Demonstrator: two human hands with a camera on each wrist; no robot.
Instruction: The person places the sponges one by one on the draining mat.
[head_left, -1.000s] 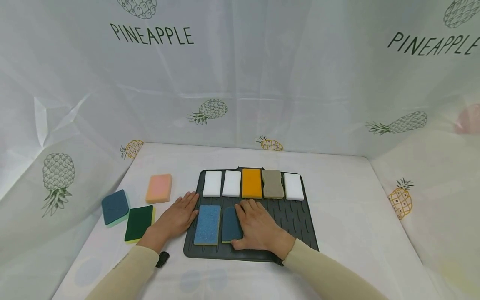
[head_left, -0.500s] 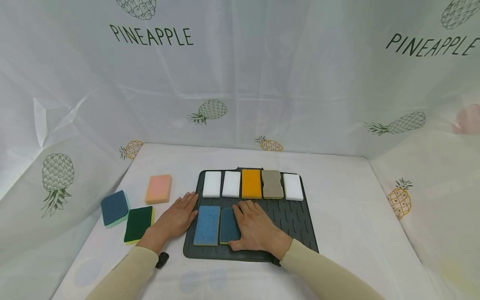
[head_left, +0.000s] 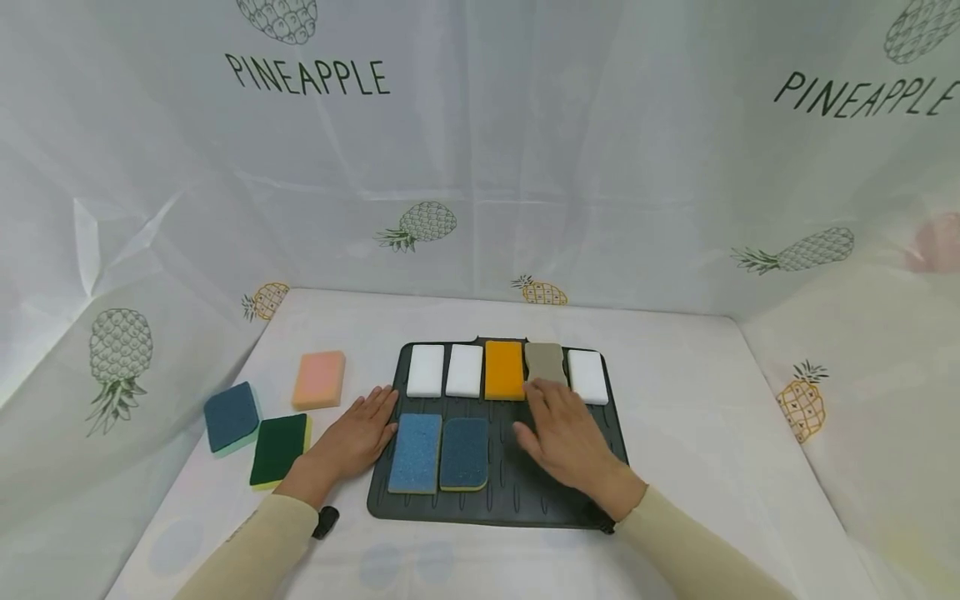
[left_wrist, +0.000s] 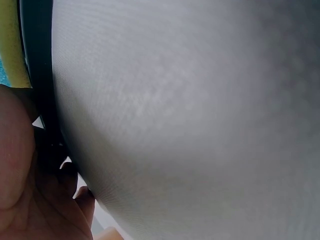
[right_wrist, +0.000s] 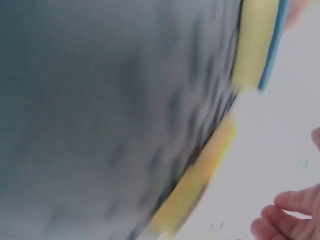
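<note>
My left hand lies flat with its fingertips at the left edge of a dark ribbed mat. Over the mat's right half, my right hand is held with relaxed fingers and nothing in them; in the head view they overlap the lower edge of a beige sponge. Left of that hand, a dark blue sponge lies on the mat beside a light blue sponge. The mat's back row also has two white sponges at the left, an orange sponge and another white sponge at the right end.
Left of the mat, on the white tablecloth, lie a pink-orange sponge, a dark green scouring sponge and a blue sponge with a pale green base. A pineapple-print sheet hangs behind and along the sides.
My right hand has let go of the dark blue sponge, which was nudged slightly left, and has moved right and back over the mat. The left hand stays in place.
</note>
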